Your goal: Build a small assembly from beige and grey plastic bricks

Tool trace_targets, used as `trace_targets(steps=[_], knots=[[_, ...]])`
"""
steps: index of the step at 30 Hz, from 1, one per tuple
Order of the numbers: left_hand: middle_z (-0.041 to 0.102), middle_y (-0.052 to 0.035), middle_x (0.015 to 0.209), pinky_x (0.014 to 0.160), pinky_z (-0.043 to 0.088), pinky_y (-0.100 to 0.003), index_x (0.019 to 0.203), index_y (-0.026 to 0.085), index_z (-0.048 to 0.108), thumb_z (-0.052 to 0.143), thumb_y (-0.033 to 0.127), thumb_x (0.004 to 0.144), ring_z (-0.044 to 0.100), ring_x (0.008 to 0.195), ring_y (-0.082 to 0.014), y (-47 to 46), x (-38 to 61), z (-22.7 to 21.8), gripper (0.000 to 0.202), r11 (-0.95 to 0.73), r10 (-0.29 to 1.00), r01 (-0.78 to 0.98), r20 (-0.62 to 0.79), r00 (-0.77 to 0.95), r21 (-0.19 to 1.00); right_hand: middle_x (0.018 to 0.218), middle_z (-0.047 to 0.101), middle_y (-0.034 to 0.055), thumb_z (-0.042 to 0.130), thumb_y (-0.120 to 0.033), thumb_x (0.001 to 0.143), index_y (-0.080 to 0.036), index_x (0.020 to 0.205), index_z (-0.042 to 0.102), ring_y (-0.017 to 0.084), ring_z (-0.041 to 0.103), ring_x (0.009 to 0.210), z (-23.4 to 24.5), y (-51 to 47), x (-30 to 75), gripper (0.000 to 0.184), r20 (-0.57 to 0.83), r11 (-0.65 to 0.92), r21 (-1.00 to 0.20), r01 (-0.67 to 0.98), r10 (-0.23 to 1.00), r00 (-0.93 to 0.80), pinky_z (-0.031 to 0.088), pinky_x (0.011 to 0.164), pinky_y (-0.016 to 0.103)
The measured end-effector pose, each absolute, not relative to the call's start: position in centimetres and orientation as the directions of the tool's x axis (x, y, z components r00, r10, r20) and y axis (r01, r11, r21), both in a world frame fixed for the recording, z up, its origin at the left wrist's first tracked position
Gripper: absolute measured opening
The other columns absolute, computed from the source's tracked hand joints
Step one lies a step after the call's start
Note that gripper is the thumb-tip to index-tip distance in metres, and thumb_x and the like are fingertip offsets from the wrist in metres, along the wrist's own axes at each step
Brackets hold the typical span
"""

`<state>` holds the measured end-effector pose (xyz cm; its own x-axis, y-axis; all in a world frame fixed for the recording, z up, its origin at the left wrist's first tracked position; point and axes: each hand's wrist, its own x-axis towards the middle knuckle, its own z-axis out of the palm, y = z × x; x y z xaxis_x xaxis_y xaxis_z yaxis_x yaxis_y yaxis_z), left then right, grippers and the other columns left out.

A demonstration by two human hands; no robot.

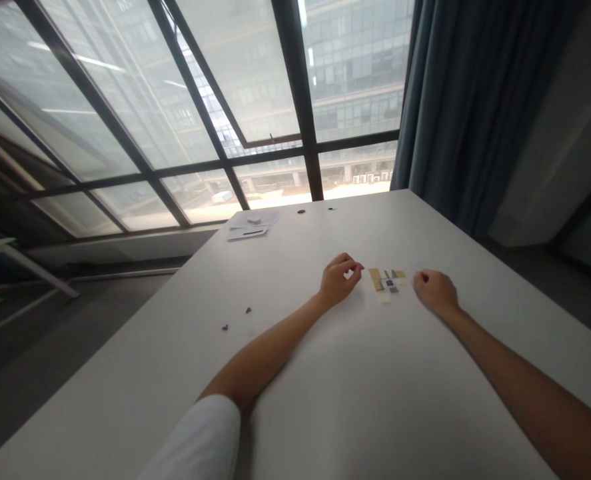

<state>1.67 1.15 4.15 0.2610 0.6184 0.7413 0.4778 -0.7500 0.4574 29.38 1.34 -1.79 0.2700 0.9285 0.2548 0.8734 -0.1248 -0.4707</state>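
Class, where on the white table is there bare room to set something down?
Bare: the table's near stretch between the left forearm and right forearm; the band beyond the left hand, short of the papers and dark disc. Crowded: between that hand and the right hand, where small flat pieces cluster; the far left corner, under papers.

One white table (175,373) with a smooth top carries all these things. On its right half lies a compact group of small flat pieces (390,283): some are yellow, some grey or dark, some pale. Further to the left, two small dark objects (248,310) lie near each other, too small to identify. At the far left corner there are white paper sheets (240,235), partly overlapping. Along the far edge is a dark round disc (301,211), and beside it a little dark-and-white item (332,209).
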Motion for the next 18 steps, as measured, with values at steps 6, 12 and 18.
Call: trace_targets(steps=[6,12,18], knots=[[0.063,-0.0022,0.079,0.061,0.045,-0.022,0.085,0.018,0.076,0.06,0.019,0.09,0.054,0.066,-0.009,0.6,-2.5,7.3,0.016,-0.712,0.635,0.53,0.745,0.206,0.46,0.076,0.068,0.0102,0.044,-0.039,0.089,-0.017,0.07,0.07,0.018,0.05,0.064,-1.8,1.3,29.5,0.039,0.243,-0.119,-0.461,0.879,0.936,0.254,0.025,0.056,0.029],[0.063,-0.0029,0.081,0.065,0.046,-0.024,0.091,0.019,0.076,0.057,0.028,0.094,0.056,0.07,-0.0114,-2.0,-10.2,8.7,0.021,-0.601,0.717,0.689,0.654,0.241,0.405,0.08,0.069,0.0121,0.045,-0.039,0.089,-0.016,0.076,0.073,0.019,0.052,0.066,-1.6,1.1,29.5,0.038,0.202,-0.149,-0.459,0.876,0.943,0.266,0.027,0.057,0.03],[0.069,-0.0046,0.096,0.089,0.048,-0.036,0.1,0.023,0.076,0.06,0.038,0.092,0.06,0.094,-0.0203,-4.5,-20.1,7.9,0.023,-0.384,0.864,0.885,0.44,0.244,0.262,0.091,0.071,0.0175,0.042,-0.042,0.09,-0.016,0.086,0.076,0.022,0.054,0.071,-1.6,1.4,29.8,0.043,0.147,-0.189,-0.417,0.889,0.951,0.272,0.029,0.059,0.033]])
